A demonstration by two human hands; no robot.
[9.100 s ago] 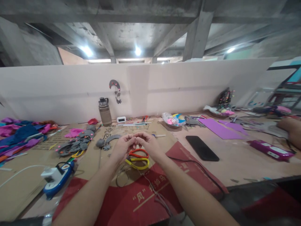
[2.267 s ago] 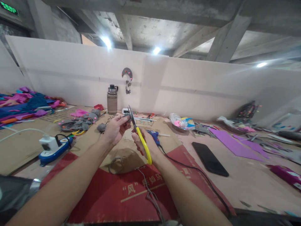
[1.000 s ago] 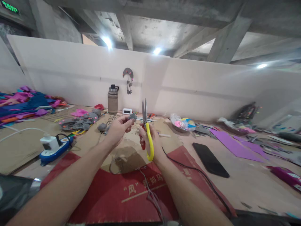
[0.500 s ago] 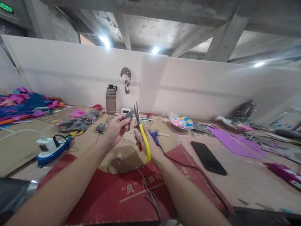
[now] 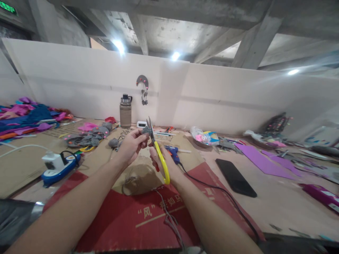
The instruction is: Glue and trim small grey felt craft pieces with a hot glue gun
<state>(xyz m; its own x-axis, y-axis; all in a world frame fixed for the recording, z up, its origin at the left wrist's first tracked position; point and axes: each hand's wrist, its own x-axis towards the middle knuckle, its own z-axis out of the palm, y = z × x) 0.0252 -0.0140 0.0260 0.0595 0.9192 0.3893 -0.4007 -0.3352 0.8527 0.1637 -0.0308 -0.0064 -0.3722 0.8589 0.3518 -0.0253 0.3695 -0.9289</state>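
Observation:
Between thumb and fingers, my left hand (image 5: 136, 143) pinches a small fuzzy grey piece (image 5: 146, 131), perhaps felt or yarn. My right hand (image 5: 159, 157) is closed on a pair of scissors (image 5: 162, 160) with yellow and red handles, points upward. Their blades lie against the right side of the grey piece, and whether they bite into it I cannot tell. Below the hands, loose grey yarn (image 5: 131, 181) is coiled on the brown paper, and a further strand (image 5: 169, 218) runs over the red board (image 5: 113, 218).
Right of my hands lie a blue glue gun (image 5: 173, 153) with its cable and a black phone (image 5: 235, 177). On the left are a power strip (image 5: 60, 169) and grey felt pieces (image 5: 82, 139). A bottle (image 5: 125, 112) stands by the wall, where a grey moon ornament (image 5: 142, 83) hangs.
The scissors have moved left and tilted, bringing their blades from beside the grey piece to against it. The blades look closer together. My left hand has hardly moved.

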